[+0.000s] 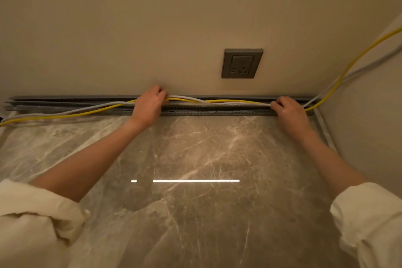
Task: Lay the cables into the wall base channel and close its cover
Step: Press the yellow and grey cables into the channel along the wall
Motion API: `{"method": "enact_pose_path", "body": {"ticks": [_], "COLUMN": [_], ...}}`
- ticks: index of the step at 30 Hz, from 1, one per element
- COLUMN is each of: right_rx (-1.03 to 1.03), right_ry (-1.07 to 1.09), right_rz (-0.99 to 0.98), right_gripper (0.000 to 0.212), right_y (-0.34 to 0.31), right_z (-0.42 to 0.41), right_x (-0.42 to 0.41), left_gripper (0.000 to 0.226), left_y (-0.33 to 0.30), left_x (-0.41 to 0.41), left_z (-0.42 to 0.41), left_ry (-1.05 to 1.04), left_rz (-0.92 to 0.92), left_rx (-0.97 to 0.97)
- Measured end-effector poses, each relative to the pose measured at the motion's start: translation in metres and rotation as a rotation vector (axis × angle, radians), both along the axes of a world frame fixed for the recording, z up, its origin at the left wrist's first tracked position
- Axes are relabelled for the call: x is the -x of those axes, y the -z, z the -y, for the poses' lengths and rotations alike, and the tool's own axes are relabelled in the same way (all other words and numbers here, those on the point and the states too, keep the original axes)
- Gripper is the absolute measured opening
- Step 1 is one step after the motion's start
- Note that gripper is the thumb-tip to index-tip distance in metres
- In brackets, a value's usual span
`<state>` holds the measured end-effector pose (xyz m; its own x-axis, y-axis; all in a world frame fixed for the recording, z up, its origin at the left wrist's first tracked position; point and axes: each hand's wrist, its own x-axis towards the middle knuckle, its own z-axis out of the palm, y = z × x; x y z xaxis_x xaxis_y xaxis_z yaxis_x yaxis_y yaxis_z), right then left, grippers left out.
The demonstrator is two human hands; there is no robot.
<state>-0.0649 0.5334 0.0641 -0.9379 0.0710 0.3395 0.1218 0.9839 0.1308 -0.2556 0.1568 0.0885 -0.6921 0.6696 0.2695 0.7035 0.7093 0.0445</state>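
The fingers (160, 91) of the left hand (148, 105) are curled over two cables, gripping them where they pass in front of the wall base channel (217, 111). The fingers of the right hand (289, 111) are curled in the same way, and they hold the same pair of cables further along, near the room corner.

The largest surface is a plain beige wall (130, 28) filling the upper half of the view. Below it lies a glossy brown marble floor (195, 148), partly covered on its left side by a clear plastic sheet (32, 148). A bright strip of reflected light (195, 180) crosses the floor between the person's forearms. Cream sleeves (32, 220), rolled up, sit at both lower corners.

The grey channel runs along the foot of the wall from the left edge to the corner. It is open, with its slotted front strip showing.

The yellow cable (228, 100) and the grey cable (185, 98) cross over each other between the two hands, lying along the top of the channel rather than down inside it. Left of the left hand, both cables slope out of the channel and onto the plastic. Right of the right hand, they climb away up the side wall.

A grey wall socket (242, 63) is mounted above the channel, between the hands and closer to the right one.
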Motion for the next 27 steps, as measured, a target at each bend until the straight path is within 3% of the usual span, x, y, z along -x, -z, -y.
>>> {"method": "enact_pose_path", "body": {"ticks": [9, 17, 22, 27], "right_rx": [0.041, 0.054, 0.093, 0.156], "right_ry": [0.069, 0.156, 0.234, 0.271], "right_rz": [0.128, 0.161, 0.149, 0.148], "right_gripper": [0.025, 0.016, 0.014, 0.025], "right_y": [0.002, 0.003, -0.001, 0.007], "right_z": [-0.029, -0.028, -0.018, -0.013], "right_x": [-0.017, -0.011, -0.009, -0.01], "left_gripper": [0.015, 0.016, 0.014, 0.025], "left_y": [0.019, 0.027, 0.036, 0.048], "left_x": [-0.006, -0.005, -0.007, -0.019], "left_z": [-0.036, -0.045, -0.039, -0.028], "left_ry": [0.101, -0.049, -0.01, 0.111], "left_rz": [0.119, 0.328, 0.323, 0.195], "left_rx": [-0.025, -0.235, -0.27, -0.111]}}
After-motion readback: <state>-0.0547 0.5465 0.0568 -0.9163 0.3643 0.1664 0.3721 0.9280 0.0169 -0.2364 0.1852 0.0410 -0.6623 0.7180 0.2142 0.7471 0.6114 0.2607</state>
